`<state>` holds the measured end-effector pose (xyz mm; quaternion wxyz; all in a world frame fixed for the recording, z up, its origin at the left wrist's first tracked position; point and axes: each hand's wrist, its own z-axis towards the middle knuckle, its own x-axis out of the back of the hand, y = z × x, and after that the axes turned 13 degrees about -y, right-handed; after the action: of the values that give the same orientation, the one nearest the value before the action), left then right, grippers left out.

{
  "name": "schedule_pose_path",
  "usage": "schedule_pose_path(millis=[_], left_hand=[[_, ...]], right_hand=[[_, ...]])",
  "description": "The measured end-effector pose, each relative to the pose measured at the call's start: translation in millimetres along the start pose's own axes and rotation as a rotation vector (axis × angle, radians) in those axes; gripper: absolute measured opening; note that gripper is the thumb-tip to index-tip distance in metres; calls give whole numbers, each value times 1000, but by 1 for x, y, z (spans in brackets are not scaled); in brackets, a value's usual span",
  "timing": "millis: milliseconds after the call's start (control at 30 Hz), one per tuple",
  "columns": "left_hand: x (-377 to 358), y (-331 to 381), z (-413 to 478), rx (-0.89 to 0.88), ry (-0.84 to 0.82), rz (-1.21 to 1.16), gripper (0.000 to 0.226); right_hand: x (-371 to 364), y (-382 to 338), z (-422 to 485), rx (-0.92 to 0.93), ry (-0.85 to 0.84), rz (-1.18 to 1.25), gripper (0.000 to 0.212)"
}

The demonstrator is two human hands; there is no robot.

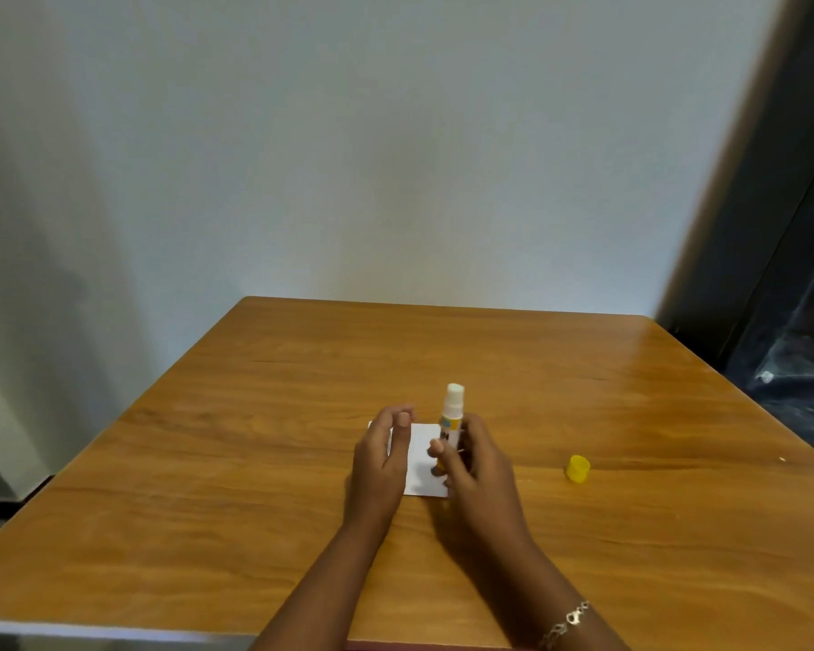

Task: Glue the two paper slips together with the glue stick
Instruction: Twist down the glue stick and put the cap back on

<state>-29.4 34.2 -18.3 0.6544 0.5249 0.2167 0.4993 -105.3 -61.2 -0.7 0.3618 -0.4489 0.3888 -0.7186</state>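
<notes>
White paper (421, 455) lies flat on the wooden table (255, 462), mostly between my hands; I cannot tell the two slips apart. My right hand (473, 467) grips the uncapped glue stick (452, 413) upright, its white tip pointing up above the paper's right side. My left hand (381, 455) hovers over the paper's left edge with fingers loosely curved and holding nothing. The yellow cap (577, 468) lies on the table to the right, apart from both hands.
A pale wall rises behind the table's far edge. A dark frame or doorway (781, 274) stands at the right. The table's near edge (90, 629) runs along the bottom left.
</notes>
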Motion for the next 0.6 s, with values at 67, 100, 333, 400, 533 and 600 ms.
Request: schedule_pose_path(millis=[67,100,333,400,533,600], left_hand=[[2,4,-2,-32,-40,-70,22],[2,5,-2,-42,-65,-90,24],[1,5,-4,-38,-124,-206,20],[2,5,-4,-34,-120,-224,23],[6,4,-5,-36,-125,-248,19],[8,5,-5,-28,-110,-282,18]], right_hand=[[-11,-1,4,15,-52,-10,11],[-15,-1,6,34,-59,-33,10],[-23,5,6,59,-134,-47,28],[-22,6,6,58,-158,-32,33],[-19,4,7,57,-121,28,42],[-19,5,7,51,-104,17,42]])
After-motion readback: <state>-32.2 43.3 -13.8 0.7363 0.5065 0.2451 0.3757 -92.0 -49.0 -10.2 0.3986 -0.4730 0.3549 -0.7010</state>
